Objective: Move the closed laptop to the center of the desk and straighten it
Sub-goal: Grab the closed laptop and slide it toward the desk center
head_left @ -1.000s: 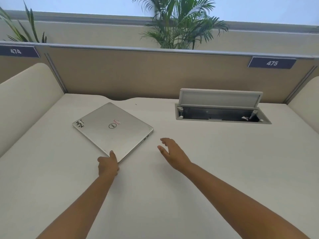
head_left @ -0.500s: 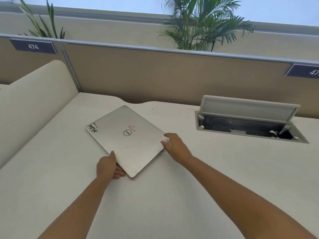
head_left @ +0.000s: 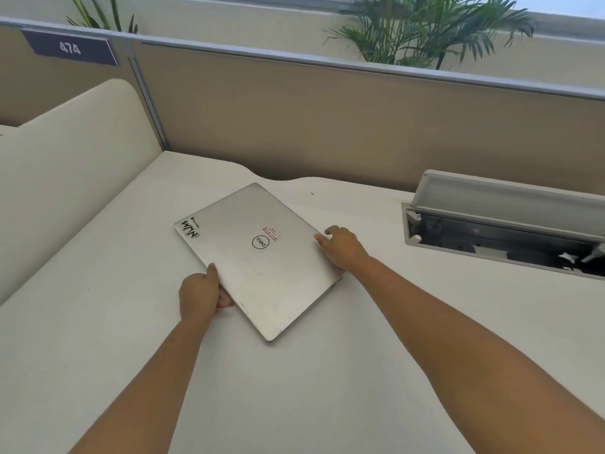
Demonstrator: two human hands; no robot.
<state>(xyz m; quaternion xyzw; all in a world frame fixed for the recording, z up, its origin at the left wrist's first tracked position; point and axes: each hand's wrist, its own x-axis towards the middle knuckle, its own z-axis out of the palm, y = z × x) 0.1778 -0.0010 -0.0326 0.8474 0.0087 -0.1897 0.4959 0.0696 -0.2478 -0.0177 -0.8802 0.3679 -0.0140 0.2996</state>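
A closed silver laptop (head_left: 258, 257) with a round logo and stickers lies askew on the white desk (head_left: 98, 322), its corners pointing toward me and toward the back. My left hand (head_left: 199, 294) grips its left-hand edge, thumb on the lid and fingers tucked underneath. My right hand (head_left: 343, 247) holds its right-hand edge, fingers curled over the rim. The laptop's near corner seems slightly raised off the desk.
An open cable box (head_left: 504, 231) with its lid up is sunk into the desk at the right. A tan partition (head_left: 327, 126) closes the back and a cream side panel (head_left: 65, 165) the left. Bare desk lies in front of me.
My right hand reached left and took the laptop's right edge. My left hand slid its fingers under the left edge. The laptop shifted slightly toward me, and my view turned left.
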